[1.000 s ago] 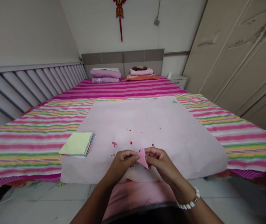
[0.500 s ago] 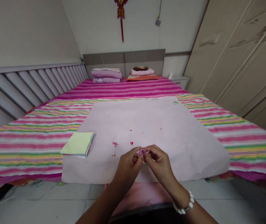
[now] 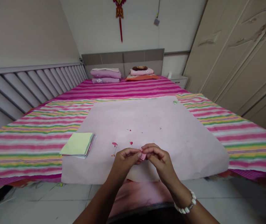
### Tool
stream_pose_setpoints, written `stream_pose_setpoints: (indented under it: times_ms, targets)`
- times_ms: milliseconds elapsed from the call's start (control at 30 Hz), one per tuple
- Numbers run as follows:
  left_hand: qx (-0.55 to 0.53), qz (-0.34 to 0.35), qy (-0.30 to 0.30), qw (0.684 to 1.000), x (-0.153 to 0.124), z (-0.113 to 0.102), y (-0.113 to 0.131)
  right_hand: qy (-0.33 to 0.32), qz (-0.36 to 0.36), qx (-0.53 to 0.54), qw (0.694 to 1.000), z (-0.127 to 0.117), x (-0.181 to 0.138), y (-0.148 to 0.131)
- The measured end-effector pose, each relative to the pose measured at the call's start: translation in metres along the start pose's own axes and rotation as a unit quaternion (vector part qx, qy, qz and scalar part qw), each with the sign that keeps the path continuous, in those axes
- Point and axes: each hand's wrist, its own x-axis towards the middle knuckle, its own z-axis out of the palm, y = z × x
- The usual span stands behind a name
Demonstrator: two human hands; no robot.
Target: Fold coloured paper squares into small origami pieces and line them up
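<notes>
Between my two hands is a small folded piece of pink paper (image 3: 143, 156), held just above the front part of a large pale sheet (image 3: 165, 121). My left hand (image 3: 127, 158) pinches the paper's left side between thumb and fingers. On the right side, the thumb and fingertips of my right hand (image 3: 158, 157) close on its edge. Fingers cover much of the paper, so its full shape is hidden. A bracelet of white beads (image 3: 186, 203) circles my right wrist.
A stack of coloured paper (image 3: 78, 144), pale yellow on top, lies at the sheet's left. Small red scraps (image 3: 114, 144) lie beyond my left hand. A small green item (image 3: 175, 102) sits at the far right corner. Striped bedding (image 3: 35, 130) surrounds the sheet; folded bedding (image 3: 106, 74) is stacked behind.
The pink paper has turned in my fingers and now shows a flatter, squarer face. My left thumb has shifted across it, and my right fingers have moved along its upper edge.
</notes>
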Motion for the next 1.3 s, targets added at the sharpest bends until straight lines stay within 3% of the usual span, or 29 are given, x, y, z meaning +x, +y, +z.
stream_pose_setpoints:
  times_ms: [233, 500, 733, 833, 1033, 1167, 1300]
  targets:
    - [-0.044, 0.029, 0.035, 0.998, 0.005, 0.003, -0.009, 0.018, 0.115, 0.072, 0.991, 0.006, 0.0, 0.004]
    - [0.09, 0.061, -0.044, 0.993, 0.007, -0.003, -0.001, -0.043, 0.139, 0.007, 0.989, 0.002, 0.004, 0.004]
    - [0.079, 0.07, 0.04, 0.994, 0.01, -0.004, -0.013, -0.055, 0.19, 0.081, 0.977, 0.004, 0.002, 0.004]
    - [0.065, 0.059, 0.047, 0.995, 0.009, -0.003, -0.016, -0.059, 0.181, 0.086, 0.978, 0.001, 0.003, 0.006]
    - [0.115, 0.044, -0.026, 0.992, 0.007, -0.006, -0.012, -0.04, 0.143, 0.064, 0.987, -0.003, 0.007, 0.003]
    - [0.095, 0.091, -0.002, 0.991, 0.005, -0.003, -0.016, 0.015, 0.162, 0.089, 0.983, 0.0, 0.008, 0.004]
    - [0.061, 0.089, 0.017, 0.994, 0.004, 0.002, -0.025, 0.021, 0.155, 0.091, 0.983, -0.001, 0.008, 0.003]
